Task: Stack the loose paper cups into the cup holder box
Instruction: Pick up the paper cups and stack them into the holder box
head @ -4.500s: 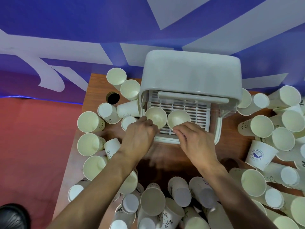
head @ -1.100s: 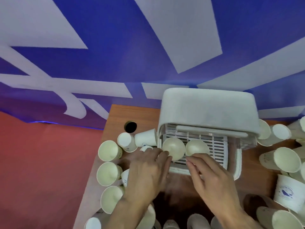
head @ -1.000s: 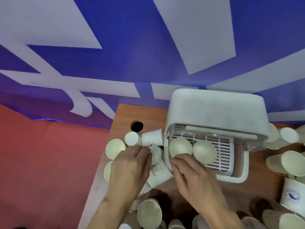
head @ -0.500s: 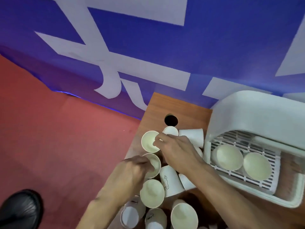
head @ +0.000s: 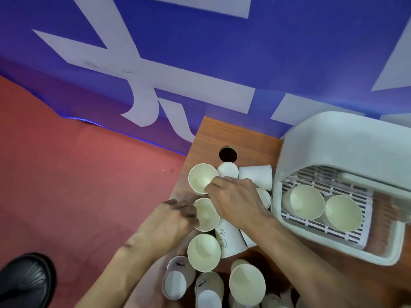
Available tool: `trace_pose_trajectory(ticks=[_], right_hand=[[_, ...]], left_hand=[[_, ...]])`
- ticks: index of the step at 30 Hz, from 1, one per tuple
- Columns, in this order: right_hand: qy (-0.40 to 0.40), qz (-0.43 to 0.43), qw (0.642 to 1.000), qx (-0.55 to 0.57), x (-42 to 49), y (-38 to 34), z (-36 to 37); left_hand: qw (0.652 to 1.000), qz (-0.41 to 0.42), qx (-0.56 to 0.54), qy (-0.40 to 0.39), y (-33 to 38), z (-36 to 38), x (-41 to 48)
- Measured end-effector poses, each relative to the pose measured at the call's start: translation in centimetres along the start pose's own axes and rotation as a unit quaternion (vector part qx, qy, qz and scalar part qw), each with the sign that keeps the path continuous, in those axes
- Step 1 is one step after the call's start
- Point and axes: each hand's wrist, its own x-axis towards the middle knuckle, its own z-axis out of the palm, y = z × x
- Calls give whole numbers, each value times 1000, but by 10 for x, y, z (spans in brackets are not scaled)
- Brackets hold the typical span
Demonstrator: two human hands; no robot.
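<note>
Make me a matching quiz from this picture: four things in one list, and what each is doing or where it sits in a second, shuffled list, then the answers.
Things
1. right hand
2. left hand
3. black shoe
4. cup holder box

Places or states
A. on the red floor
B. holds two cups on its slatted rack
C. pinches the rim of the far cup, beside the table hole
D. grips the side of the near cup, just this side of the far cup

Pairs: 1-C, 2-D, 3-A, 4-B
</note>
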Motion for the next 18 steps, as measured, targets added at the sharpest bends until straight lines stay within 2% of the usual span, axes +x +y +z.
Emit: trace_pose_trajectory(ticks=[8,13,18], right_hand=[[168,45,981,82,-44,8,-52],[283,83,948,122,-109,23,-98],[344,118,925,109,-199,52,-124]], left_hand=[[992,-15,-18,123,27,-53,1],[987,29,-2,161,74,-94,15],[974,77,-43,211,129,-107,47]])
